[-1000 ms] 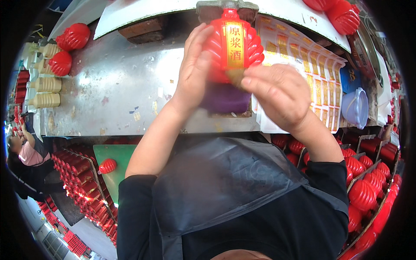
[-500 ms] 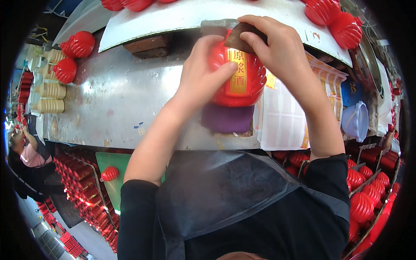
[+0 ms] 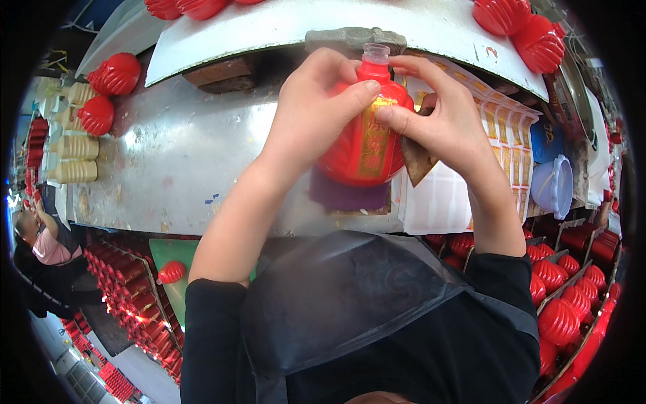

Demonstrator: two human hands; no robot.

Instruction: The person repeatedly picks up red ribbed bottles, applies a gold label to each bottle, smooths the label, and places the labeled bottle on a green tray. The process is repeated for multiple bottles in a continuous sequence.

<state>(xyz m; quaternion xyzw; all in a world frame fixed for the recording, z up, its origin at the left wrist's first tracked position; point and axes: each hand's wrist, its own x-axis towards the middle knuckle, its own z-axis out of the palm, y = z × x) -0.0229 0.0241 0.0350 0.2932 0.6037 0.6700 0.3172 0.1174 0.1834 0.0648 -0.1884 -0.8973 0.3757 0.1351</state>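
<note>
A glossy red bottle with a clear threaded mouth leans in front of me, its base toward me over a purple pad. My left hand grips its left shoulder and neck, thumb beside the top of the gold label. My right hand is closed round a brown flat piece with a pointed end, like a scraper, which hangs beside the bottle's right side. The right thumb rests near the label's top and its index finger reaches to the neck.
Printed gold label sheets lie to the right, near a pale blue bucket. A grey bar-like object rests behind the bottle. Cream bottles and red ones line the left. Crates of red bottles flank me; another person is far left.
The bottle has tipped so its mouth shows, and its label has turned slightly. My right hand and the brown piece have moved down from the bottle's top to its right side.
</note>
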